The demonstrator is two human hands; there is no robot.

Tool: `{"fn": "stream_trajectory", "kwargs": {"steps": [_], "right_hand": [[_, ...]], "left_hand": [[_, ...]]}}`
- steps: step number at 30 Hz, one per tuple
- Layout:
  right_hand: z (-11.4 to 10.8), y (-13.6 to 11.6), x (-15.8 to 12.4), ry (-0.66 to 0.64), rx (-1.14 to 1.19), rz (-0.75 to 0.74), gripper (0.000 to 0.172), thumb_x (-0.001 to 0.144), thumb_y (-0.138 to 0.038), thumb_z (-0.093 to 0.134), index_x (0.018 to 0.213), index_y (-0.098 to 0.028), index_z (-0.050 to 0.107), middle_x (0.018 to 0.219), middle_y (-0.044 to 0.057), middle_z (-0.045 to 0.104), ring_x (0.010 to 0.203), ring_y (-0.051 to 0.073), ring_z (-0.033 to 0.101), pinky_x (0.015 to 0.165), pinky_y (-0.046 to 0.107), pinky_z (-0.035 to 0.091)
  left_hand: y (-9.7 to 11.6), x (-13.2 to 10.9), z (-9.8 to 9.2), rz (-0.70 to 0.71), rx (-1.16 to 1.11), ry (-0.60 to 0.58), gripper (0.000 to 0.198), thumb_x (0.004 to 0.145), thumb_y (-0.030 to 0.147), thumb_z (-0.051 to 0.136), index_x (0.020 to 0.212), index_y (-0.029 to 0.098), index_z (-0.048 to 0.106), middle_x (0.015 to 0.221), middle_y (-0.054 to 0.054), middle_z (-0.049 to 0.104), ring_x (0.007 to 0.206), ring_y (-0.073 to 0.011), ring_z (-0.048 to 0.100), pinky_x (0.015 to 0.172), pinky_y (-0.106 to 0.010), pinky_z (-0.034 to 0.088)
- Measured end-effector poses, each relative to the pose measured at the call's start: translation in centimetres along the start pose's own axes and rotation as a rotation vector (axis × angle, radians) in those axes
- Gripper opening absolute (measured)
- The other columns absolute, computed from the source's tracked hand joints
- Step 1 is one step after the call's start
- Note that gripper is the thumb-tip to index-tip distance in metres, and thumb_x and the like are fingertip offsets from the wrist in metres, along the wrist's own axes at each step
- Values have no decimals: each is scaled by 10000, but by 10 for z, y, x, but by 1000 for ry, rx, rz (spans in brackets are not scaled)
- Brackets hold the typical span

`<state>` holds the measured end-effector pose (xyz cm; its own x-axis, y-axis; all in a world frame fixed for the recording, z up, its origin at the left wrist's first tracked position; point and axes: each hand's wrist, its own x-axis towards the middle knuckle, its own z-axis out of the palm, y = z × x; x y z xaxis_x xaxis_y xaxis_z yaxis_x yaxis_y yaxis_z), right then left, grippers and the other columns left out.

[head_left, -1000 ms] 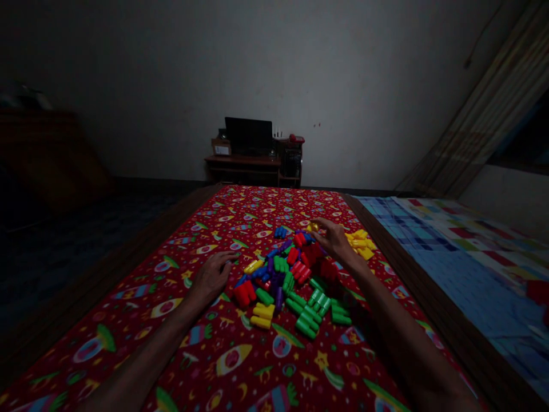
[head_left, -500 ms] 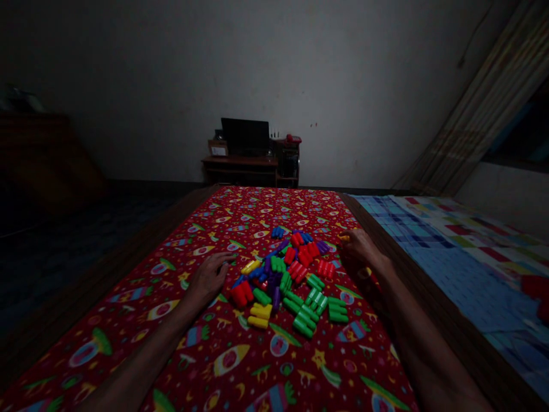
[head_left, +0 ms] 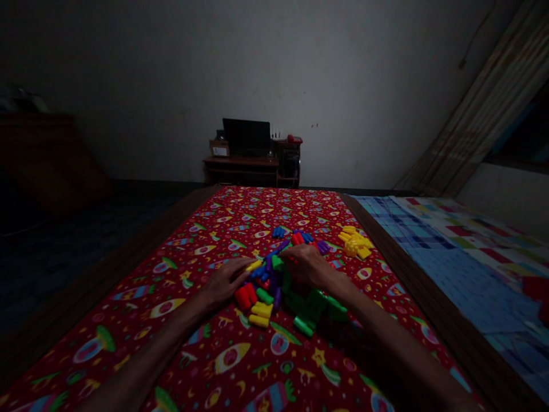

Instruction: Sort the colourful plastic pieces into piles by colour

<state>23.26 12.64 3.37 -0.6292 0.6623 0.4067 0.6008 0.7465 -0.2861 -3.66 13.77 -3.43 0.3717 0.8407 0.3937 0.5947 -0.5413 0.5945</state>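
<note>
My left hand [head_left: 227, 279] is at the left edge of a heap of plastic toy blocks, its fingers and thumb closed about a yellow block [head_left: 254, 265]. Over the middle of the heap reaches my right hand [head_left: 307, 264], beside a green block [head_left: 278, 263]; its fingertips are hidden, so any hold cannot be seen. Near my left hand lie a red block [head_left: 245, 296] and another yellow block [head_left: 261, 315]. Several green blocks [head_left: 315, 306] sit in shadow under my right forearm. A separate group of yellow blocks [head_left: 355, 243] rests to the right.
A red patterned cloth [head_left: 231, 360] covers the surface under the blocks. Blue blocks [head_left: 278, 232] lie at the heap's far side. Beyond stands a small desk [head_left: 240, 162] with a black monitor [head_left: 246, 136]. A bed with a blue sheet [head_left: 429, 269] is on the right.
My right hand has moved left from the yellow group onto the heap, uncovering that group. My left hand has shifted slightly right to the yellow block.
</note>
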Motion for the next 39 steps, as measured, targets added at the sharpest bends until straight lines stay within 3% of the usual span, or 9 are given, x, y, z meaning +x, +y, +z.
{"fn": "stream_trajectory", "kwargs": {"steps": [4, 10, 17, 20, 23, 27, 30, 35, 39], "right_hand": [[10, -11, 1, -52, 16, -45, 204, 898, -124, 490, 1019, -156, 652, 836, 61, 678, 684, 121, 571, 628, 214, 382], [16, -14, 3, 84, 47, -105, 378, 917, -208, 531, 1291, -160, 521, 1159, 140, 656, 994, 192, 628, 812, 282, 473], [9, -11, 2, 59, 47, -38, 188, 901, -187, 547, 1055, -166, 651, 882, 67, 702, 741, 137, 627, 680, 220, 432], [-12, 14, 2, 188, 46, 103, 190, 902, -214, 523, 994, -155, 678, 842, 52, 701, 709, 127, 614, 654, 205, 404], [-39, 55, -7, 300, -95, 388, 245, 894, -244, 499, 885, -117, 709, 754, 64, 690, 650, 133, 594, 606, 215, 367], [-66, 103, -35, 240, -305, 737, 333, 883, -284, 478, 765, -99, 728, 680, 93, 681, 627, 152, 588, 556, 237, 327], [-69, 118, -55, 161, -344, 911, 342, 866, -284, 463, 791, -101, 742, 740, 124, 704, 684, 182, 627, 555, 241, 350], [-63, 122, -62, 181, -421, 1017, 327, 843, -260, 481, 978, -117, 742, 963, 169, 720, 861, 238, 668, 692, 274, 450], [-64, 106, -42, 291, -360, 854, 317, 842, -228, 485, 1020, -143, 734, 976, 125, 731, 888, 220, 665, 735, 266, 457]], "left_hand": [[12, 3, 4, -58, -70, 29, 366, 790, 460, 555, 991, 202, 720, 1048, -92, 726, 966, -248, 672, 875, -359, 529], [38, 6, -3, -183, -268, 145, 364, 717, 491, 652, 906, 185, 710, 950, -72, 742, 892, -244, 687, 822, -344, 541], [64, 6, 1, -244, -393, 117, 419, 725, 562, 643, 930, 198, 661, 868, -50, 740, 785, -224, 702, 717, -320, 564], [56, 6, -1, -250, -361, 149, 469, 796, 586, 531, 1021, 190, 645, 889, -66, 741, 775, -222, 705, 717, -334, 569], [35, 6, -4, -264, -306, 178, 473, 821, 548, 487, 1087, 184, 630, 894, -68, 738, 762, -217, 702, 695, -332, 572], [5, 4, -5, -334, -310, 235, 473, 806, 488, 506, 1135, 163, 603, 910, -76, 728, 745, -205, 695, 698, -342, 572], [-4, 3, -5, -362, -317, 249, 476, 792, 476, 513, 1119, 145, 609, 877, -76, 722, 758, -209, 692, 737, -366, 571], [4, 1, -7, -351, -239, 172, 378, 790, 442, 501, 1006, 176, 660, 928, -84, 728, 819, -219, 690, 763, -344, 562], [9, 1, -7, -387, -245, 160, 381, 780, 439, 485, 970, 166, 671, 955, -94, 728, 843, -240, 698, 751, -351, 564]]}}
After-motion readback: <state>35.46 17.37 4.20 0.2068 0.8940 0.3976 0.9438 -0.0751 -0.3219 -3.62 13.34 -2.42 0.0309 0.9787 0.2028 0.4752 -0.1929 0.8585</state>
